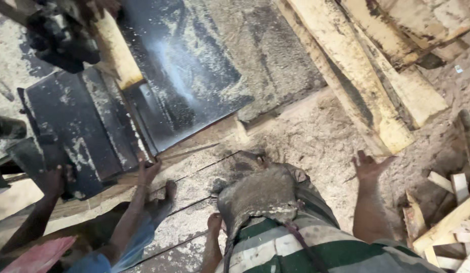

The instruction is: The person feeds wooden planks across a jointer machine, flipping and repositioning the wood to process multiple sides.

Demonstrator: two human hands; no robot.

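Observation:
My right hand is stretched out with its fingers spread and holds nothing, above a sawdust-covered floor. My left hand hangs low beside the dusty grey cloth over my green-and-white striped shirt; its fingers look curled and its grip is unclear. A black metal machine table, dusted with sawdust, lies ahead. A pale wooden plank rests on the table at upper left.
A co-worker in blue at lower left has one hand on the machine's edge and the other hand on a black block. Long rough planks lie at upper right. Wood offcuts are piled at right.

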